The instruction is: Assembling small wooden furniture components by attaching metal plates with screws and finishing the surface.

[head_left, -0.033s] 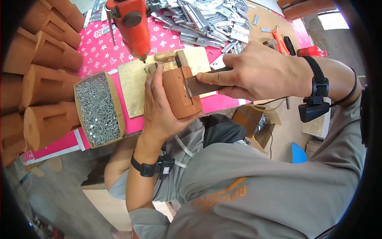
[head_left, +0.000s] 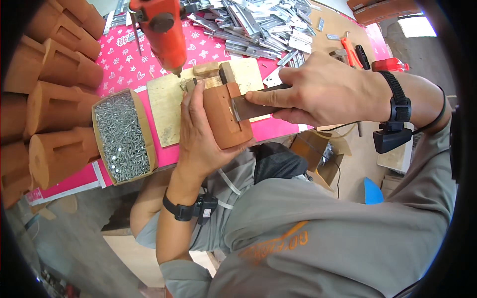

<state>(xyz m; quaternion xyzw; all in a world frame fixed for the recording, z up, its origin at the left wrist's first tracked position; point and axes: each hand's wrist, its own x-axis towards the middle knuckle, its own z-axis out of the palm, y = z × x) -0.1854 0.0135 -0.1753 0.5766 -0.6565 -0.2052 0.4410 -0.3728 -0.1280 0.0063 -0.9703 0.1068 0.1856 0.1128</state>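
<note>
My left hand [head_left: 196, 131] is wrapped round a reddish-brown wooden block [head_left: 216, 116], rounded and with a shallow recess, and holds it tilted at the table's near edge. In my right hand [head_left: 318, 89] is a flat, dark chisel-like blade [head_left: 248, 107], its handle hidden by the fingers. The index finger lies along the blade, whose end touches the block at the recess. Just beyond the block, a pale wooden board [head_left: 161, 116] carries small wood pieces [head_left: 206, 69]. An orange-red power drill [head_left: 166, 37] hangs point down over the board's far left corner.
Similar brown blocks [head_left: 62, 107] are stacked at the left. A carton of screws [head_left: 123, 134] stands beside them. Metal slide strips [head_left: 258, 30] are heaped at the back, with an orange-handled tool [head_left: 351, 52] to their right. Below the table sits an open cardboard box [head_left: 318, 154].
</note>
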